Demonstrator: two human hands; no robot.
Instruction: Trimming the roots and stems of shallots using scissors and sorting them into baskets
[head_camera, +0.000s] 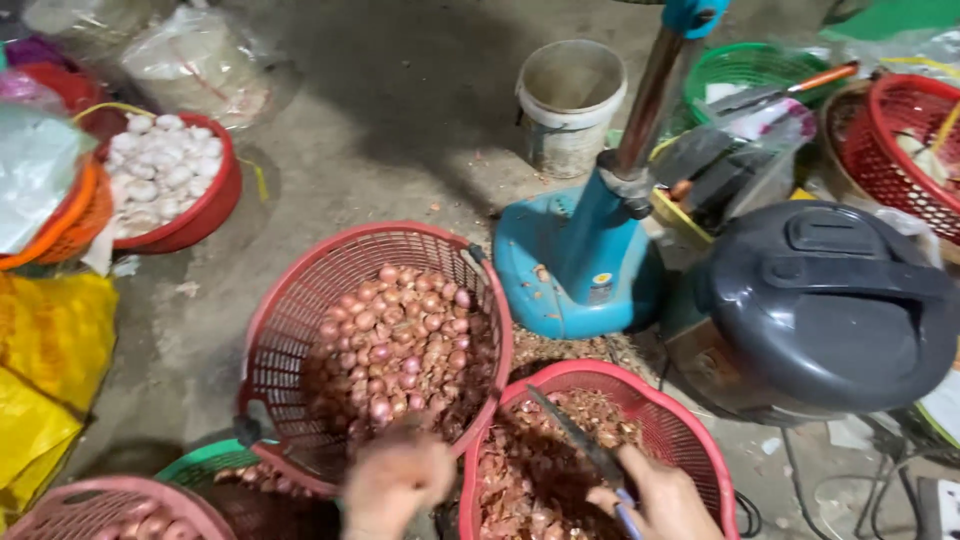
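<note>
Both hands work low: right hand (655, 495) clamps a knife (575, 437), left hand (397, 478) pinches a shallot over the peel-filled basket (690, 420); the shallot basket (290, 320) remains heaped.

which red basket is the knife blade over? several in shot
The red basket at bottom right, full of shallot peelings. The right hand holds the knife above it. The bigger tilted basket beside it holds whole shallots; the left one holds garlic.

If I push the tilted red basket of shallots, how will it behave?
The red basket already leans toward the camera, so it may tip further. Its round shallots would probably roll and spill. Its thin plastic mesh likely flexes, though the load looks fairly heavy.
</note>
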